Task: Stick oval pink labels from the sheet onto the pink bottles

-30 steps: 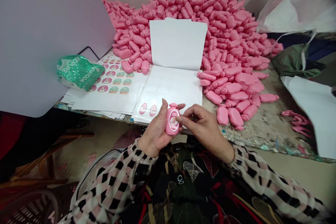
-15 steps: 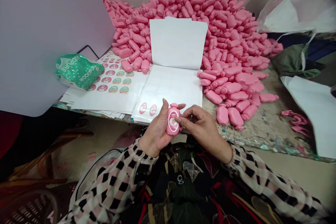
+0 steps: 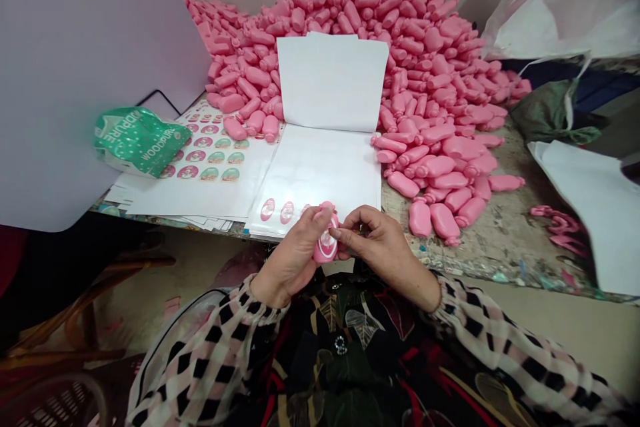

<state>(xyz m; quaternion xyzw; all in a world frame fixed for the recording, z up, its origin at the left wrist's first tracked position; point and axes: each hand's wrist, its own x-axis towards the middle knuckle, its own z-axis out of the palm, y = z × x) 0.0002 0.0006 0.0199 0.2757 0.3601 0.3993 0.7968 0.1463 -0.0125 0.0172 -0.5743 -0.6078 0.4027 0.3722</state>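
My left hand (image 3: 294,251) is closed around a small pink bottle (image 3: 320,257), its thumb lying across the upper front. An oval white-rimmed label (image 3: 327,249) shows on the bottle's front, partly covered by that thumb. From the right, my right hand (image 3: 376,235) grips the bottle's edge, thumb at the label and fingers curled beside it. Just beyond both hands lies a white sticker sheet (image 3: 320,163) with a few pink oval stickers (image 3: 287,212) along its near edge; the hands hide part of that row.
A large heap of pink bottles (image 3: 435,80) covers the back and right of the table. White sheets (image 3: 333,80) stand folded up against it. Left are printed sticker sheets (image 3: 200,193) and a green packet (image 3: 143,143). Pink scraps (image 3: 557,223) and white paper (image 3: 580,193) lie right.
My left thumb has moved down over the upper part of the label, and the bottle has turned slightly. My right hand stays at its right side. The whole view has shifted a little.
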